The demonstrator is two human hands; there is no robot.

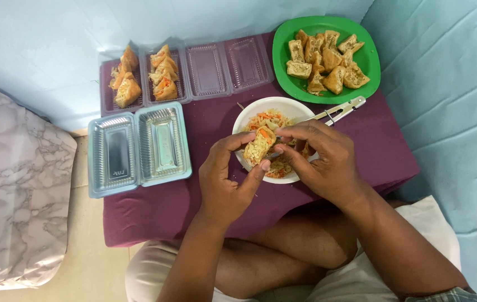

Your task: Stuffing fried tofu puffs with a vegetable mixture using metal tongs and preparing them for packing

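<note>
- Left hand (pixel 224 182) is cupped around a tofu puff (pixel 258 146), thumb on the near side and fingers curled round the far side, so the cut opening faces up. Looks like that grip keeps the pocket spread for filling.
- The puff sits in the air just over the near-left edge of the white bowl (pixel 249 114), probably so anything that drops lands back in the bowl.
- Right hand (pixel 322 159) is bent over the puff from the right, fingertips pinched together right at the opening. Seems to be pressing in a bit of the shredded filling (pixel 269 120), though I can't tell exactly what's between the fingertips.
- Metal tongs (pixel 339 109) rest on the bowl's right rim, handle pointing away to the right, neither hand on them.
- Green plate (pixel 370 59) at far right is piled with plain puffs, close enough to grab.
- Far left there's a clear tray (pixel 208 70) with stuffed puffs in its two left compartments and nothing in the two right ones.
- Nearer on the left, a clear clamshell box (pixel 138 148) lies open with nothing in it.
- Everything sits on a small table with a purple cloth (pixel 194 196), right over the person's crossed legs.
</note>
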